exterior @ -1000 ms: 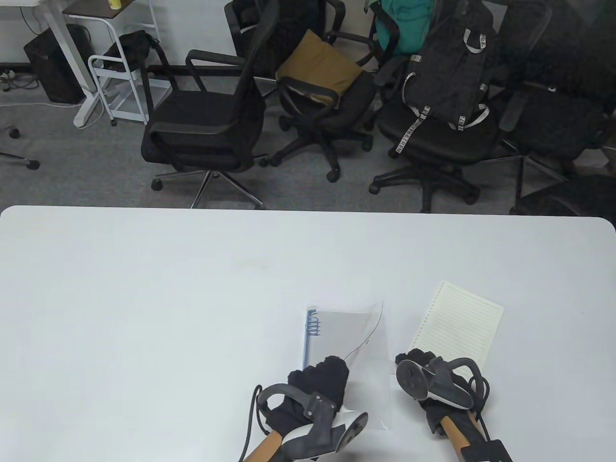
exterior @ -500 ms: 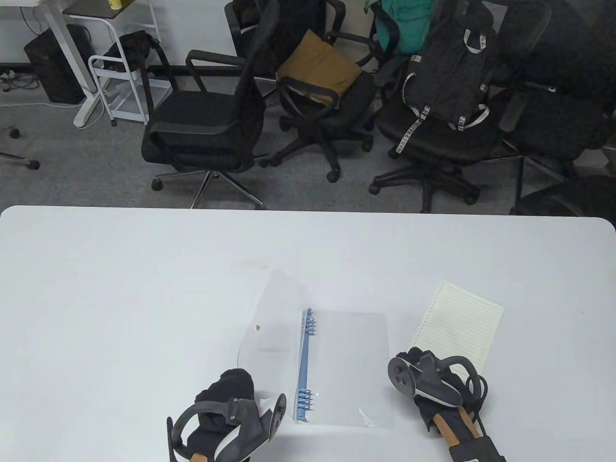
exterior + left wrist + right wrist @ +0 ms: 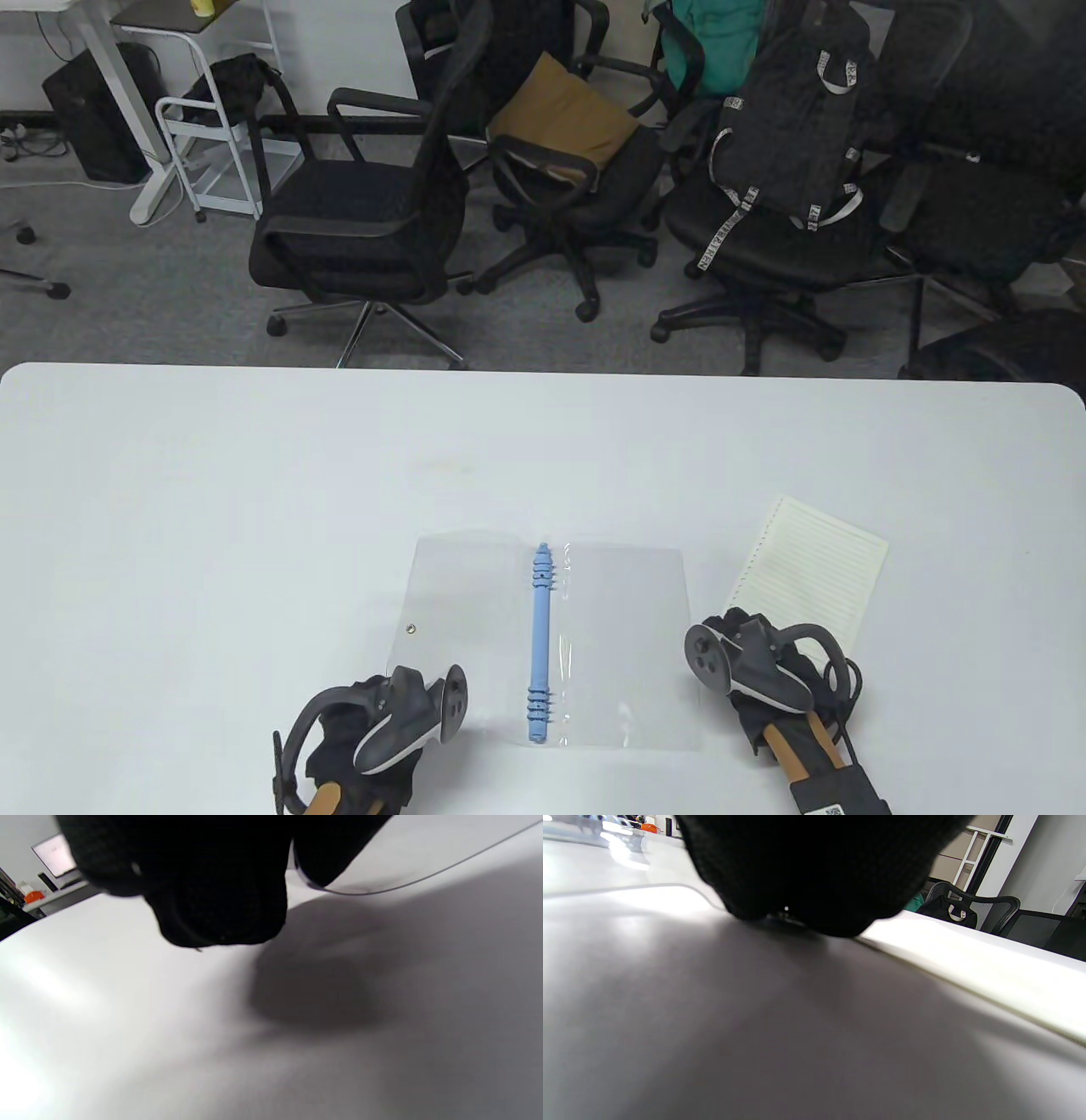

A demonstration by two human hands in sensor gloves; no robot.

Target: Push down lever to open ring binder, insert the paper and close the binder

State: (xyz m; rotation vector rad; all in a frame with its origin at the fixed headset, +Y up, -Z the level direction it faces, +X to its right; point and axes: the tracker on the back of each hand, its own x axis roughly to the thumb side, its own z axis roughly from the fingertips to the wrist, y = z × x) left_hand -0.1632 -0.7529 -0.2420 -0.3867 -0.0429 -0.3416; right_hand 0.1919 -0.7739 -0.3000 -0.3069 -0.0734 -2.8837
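Note:
The ring binder lies spread flat near the table's front edge, with its blue ring spine [image 3: 540,645] between two clear covers. My left hand [image 3: 373,722] is at the near left corner of the left cover [image 3: 467,594]. In the left wrist view its curled fingers [image 3: 220,899] meet the cover's edge [image 3: 403,885] and seem to pinch it. The lined, punched paper [image 3: 810,569] lies to the right of the binder. My right hand [image 3: 747,654] rests on the table at the paper's near corner, beside the right cover [image 3: 628,645], holding nothing. The rings look closed.
The white table [image 3: 212,509] stretches far to the left and back. Beyond its far edge stand several black office chairs [image 3: 365,221], one carrying a black backpack [image 3: 789,127].
My left hand swung the clear front cover from the right over to the left, and the binder now lies fully spread. My right hand stayed by the paper's corner.

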